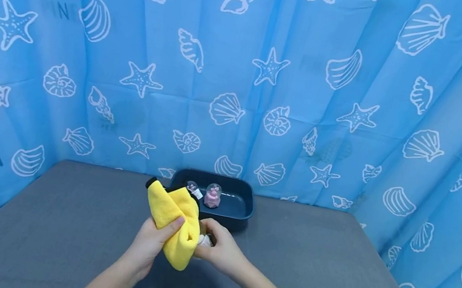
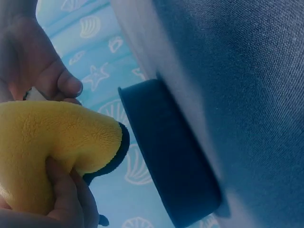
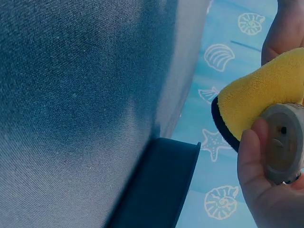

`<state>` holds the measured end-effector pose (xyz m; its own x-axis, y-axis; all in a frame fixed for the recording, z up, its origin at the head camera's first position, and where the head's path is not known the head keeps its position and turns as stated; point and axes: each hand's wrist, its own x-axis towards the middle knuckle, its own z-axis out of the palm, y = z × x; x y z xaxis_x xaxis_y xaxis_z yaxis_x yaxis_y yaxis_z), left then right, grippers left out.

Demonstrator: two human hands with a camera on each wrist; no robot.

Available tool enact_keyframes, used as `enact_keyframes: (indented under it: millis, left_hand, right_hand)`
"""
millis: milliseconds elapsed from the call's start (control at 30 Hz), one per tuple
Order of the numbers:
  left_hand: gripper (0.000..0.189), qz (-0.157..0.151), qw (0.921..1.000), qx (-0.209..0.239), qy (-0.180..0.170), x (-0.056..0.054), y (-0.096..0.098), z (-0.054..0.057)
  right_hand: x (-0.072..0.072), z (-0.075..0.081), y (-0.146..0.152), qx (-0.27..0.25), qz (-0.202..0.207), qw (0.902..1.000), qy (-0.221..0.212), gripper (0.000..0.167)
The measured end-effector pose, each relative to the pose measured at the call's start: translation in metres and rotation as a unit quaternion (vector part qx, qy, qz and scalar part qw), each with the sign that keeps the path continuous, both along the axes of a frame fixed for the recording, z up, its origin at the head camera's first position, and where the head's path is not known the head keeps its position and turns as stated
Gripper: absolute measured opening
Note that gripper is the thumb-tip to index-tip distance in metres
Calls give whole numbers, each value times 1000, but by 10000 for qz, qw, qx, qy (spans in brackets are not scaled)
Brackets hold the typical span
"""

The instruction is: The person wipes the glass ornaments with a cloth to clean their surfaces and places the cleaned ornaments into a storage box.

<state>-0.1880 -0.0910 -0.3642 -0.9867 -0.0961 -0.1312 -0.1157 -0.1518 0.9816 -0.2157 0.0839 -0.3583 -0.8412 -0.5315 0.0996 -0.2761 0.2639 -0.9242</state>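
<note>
A yellow plush cloth (image 1: 168, 207) with black edging is gripped by my left hand (image 1: 148, 247), the thumb pressed on its near face. On the cloth's right side, my right hand (image 1: 224, 251) holds a small ornament with a round base (image 3: 281, 142) between thumb and fingers. The base's underside, with a small dark square on it, faces the right wrist camera. In the head view only white and brown bits of the ornament show between fingers and cloth. Its top is hidden by the cloth, which lies against it.
Behind the hands a dark blue tray (image 1: 236, 206) stands near the table's far edge. Inside it are a pink snow globe (image 1: 212, 196) and a second small globe (image 1: 192, 186), partly covered by the cloth. A blue curtain (image 1: 239, 90) with shell prints hangs behind the grey table (image 1: 308, 257).
</note>
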Motion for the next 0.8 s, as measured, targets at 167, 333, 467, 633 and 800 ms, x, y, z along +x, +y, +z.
enact_keyframes:
  millis: [167, 333, 467, 633, 800]
  left_hand:
    - [67, 119, 9999, 82, -34, -2, -2, -2]
    - [70, 212, 9996, 191, -74, -4, -5, -5]
    - [69, 293, 9994, 173, -43, -3, -8, -4]
    - [67, 137, 9998, 83, 100, 0, -9, 0]
    - [63, -287, 9982, -196, 494, 4, -4, 3]
  right_hand:
    - [0, 0, 0, -164, 40, 9997, -195, 39]
    - [1, 3, 2, -339, 182, 9983, -434, 41]
    - [1, 5, 2, -351, 185, 9975, -589, 42]
    - [0, 8, 1, -274, 96, 9979, -578, 38]
    - [-1, 5, 0, -220, 68, 9992, -341, 32]
